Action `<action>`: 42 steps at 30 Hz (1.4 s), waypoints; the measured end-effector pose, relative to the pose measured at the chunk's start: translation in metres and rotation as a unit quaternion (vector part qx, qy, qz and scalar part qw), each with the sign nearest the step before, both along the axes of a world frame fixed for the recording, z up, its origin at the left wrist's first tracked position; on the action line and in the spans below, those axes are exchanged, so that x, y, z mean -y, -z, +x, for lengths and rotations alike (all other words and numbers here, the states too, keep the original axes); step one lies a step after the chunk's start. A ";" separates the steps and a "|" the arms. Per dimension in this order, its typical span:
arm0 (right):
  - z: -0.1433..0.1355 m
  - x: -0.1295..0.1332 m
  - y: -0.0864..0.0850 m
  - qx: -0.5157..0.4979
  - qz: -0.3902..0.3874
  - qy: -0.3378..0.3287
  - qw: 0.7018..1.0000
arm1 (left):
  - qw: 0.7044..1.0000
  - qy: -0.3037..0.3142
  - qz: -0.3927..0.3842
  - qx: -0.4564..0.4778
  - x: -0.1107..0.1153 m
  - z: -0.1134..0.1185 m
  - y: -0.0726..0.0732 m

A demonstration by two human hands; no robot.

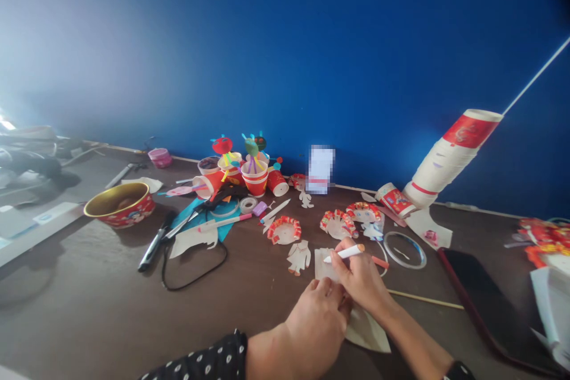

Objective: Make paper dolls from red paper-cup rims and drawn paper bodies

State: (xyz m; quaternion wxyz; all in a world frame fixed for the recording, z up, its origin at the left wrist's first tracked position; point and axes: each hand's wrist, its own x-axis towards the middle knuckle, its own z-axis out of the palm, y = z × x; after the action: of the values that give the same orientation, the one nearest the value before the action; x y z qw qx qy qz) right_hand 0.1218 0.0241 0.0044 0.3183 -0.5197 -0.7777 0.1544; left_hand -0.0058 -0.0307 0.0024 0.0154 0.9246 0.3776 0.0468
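Observation:
In the head view, my right hand grips a white marker with an orange-brown end. The marker's tip is over the upper part of a pale piece of paper. My left hand lies across that paper with its fingers curled, holding it against the table; the fingertips are partly hidden. More pale paper shows below my wrists. Left of the paper lies a small cut-out paper figure. Beyond my hands are ring-shaped red-and-white paper pieces and another cut-out figure.
A tablet lies at right beside a thin stick and a tape roll. Stacked paper cups lean near the blue wall. At left are a gold-lined bowl, a cutter knife, scissors and cup crafts.

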 end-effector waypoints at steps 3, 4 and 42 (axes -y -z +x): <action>0.001 0.000 0.000 -0.009 -0.005 0.012 1.000 | 1.000 0.001 -0.002 -0.006 0.000 0.000 0.001; 0.001 -0.001 0.000 -0.013 -0.005 0.015 1.000 | 1.000 0.000 -0.002 -0.006 0.000 0.000 0.001; 0.003 0.002 -0.003 -0.039 -0.049 0.015 0.998 | 1.000 0.003 -0.001 0.008 0.001 -0.001 -0.001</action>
State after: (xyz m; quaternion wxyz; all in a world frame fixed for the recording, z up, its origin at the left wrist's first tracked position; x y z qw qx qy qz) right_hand 0.1253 0.0223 0.0078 0.3252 -0.5394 -0.7484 0.2079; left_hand -0.0069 -0.0316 0.0035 0.0197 0.9255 0.3744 0.0535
